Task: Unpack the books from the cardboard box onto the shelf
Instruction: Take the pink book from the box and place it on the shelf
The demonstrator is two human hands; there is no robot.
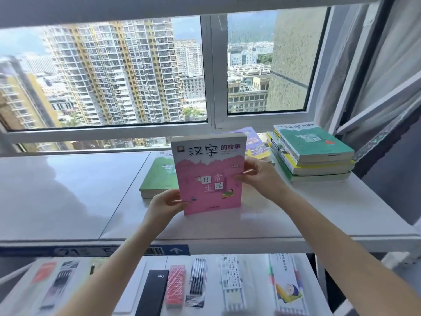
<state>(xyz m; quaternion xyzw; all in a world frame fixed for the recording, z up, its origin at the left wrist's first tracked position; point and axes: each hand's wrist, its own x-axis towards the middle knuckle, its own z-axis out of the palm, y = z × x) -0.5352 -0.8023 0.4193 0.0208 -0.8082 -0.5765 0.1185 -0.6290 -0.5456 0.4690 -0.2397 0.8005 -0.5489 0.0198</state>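
At the shelf (68, 190), left hand (165, 205) and right hand (258, 176) pinch the upright pink book (209, 176).
Released with nothing beside it, it would likely topple flat.

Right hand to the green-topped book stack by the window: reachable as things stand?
Probably, for reach: the stack lies just right of the right hand on the same shelf, nothing between. But that hand pinches the upright pink book, so it must let go first.

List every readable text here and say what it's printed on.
"汉字的故事": title, pink book.
"日常生活": tiles on that cover.
"汉字的故事": title, teal book.
Stationery packs: print too blurred to read.
Barcode label: no legible digits.
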